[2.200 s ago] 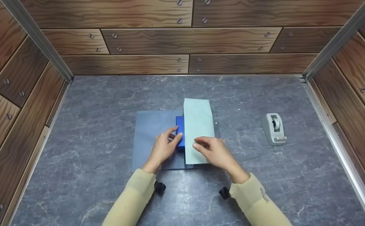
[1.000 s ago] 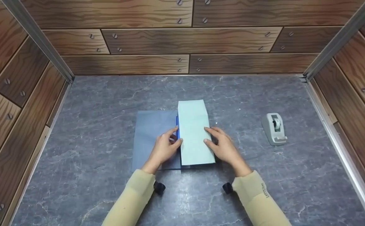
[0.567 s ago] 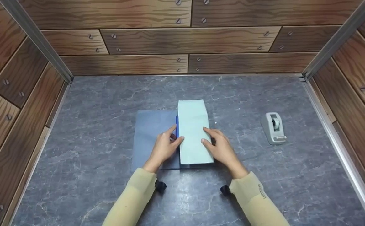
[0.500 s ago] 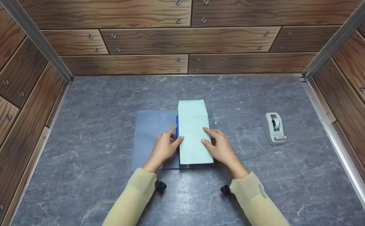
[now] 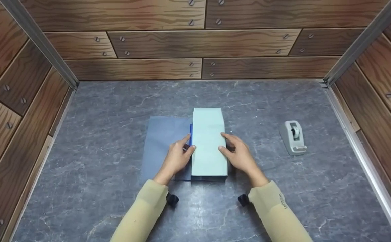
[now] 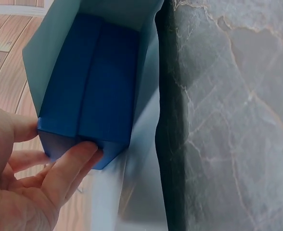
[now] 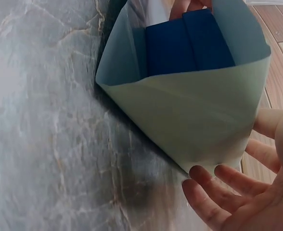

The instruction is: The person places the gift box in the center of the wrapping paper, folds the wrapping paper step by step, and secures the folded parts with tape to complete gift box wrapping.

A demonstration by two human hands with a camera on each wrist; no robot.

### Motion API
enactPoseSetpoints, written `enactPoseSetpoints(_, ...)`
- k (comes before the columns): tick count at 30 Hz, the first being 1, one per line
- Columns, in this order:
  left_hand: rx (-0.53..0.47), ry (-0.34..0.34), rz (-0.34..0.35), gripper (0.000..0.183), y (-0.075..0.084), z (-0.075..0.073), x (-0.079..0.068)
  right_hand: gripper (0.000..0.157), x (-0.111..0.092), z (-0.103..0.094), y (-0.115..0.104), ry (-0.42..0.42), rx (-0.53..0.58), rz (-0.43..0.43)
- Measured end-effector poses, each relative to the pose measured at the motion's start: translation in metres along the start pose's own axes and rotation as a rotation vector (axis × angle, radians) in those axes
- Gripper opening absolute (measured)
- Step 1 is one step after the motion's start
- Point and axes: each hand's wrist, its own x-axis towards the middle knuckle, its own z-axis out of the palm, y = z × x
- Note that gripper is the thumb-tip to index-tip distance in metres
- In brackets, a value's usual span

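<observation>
In the head view, a sheet of wrapping paper, pale green outside and blue-grey inside, is folded up over a blue box. Most of the box is hidden from above; the left wrist view shows the box inside the raised fold. My left hand holds the box's left side with thumb and fingertips. On the fold's right side, my right hand presses lightly, its fingers spread and loosely bent. The right wrist view shows those fingertips against the paper's lower edge.
A grey tape dispenser stands on the marbled tabletop, to the right. The paper's flat blue-grey part lies left of the box. Plank-patterned walls enclose the back and sides.
The right hand has shifted from the top of the fold to its right side. The green flap has moved left over the box and now lies straighter. The left hand has barely moved.
</observation>
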Motion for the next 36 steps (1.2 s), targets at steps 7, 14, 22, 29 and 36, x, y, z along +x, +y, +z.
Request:
enactPoseSetpoints(7,0.009,0.003,-0.001,0.051,-0.0004,0.0013,-0.0003,0.051,0.0016,0.0017,0.0013,-0.014,0.065,0.049)
enactPoseSetpoints(14,0.011,0.0,-0.004,0.051,0.0017,0.0007,-0.0009,0.049,0.0032,0.0035,0.0033,0.001,0.126,0.043)
enactPoseSetpoints(22,0.008,-0.004,-0.007,0.05,0.0018,0.0007,-0.0004,0.048,0.0052,0.0051,0.0067,0.033,0.177,0.054)
enactPoseSetpoints(29,0.013,-0.007,-0.01,0.051,0.0039,-0.0006,-0.0005,0.05,0.0052,0.0075,0.0087,0.044,0.184,0.044)
enactPoseSetpoints(36,0.015,-0.025,-0.009,0.051,0.004,-0.0012,-0.0005,0.054,0.0049,0.0067,0.0075,0.021,0.218,0.037)
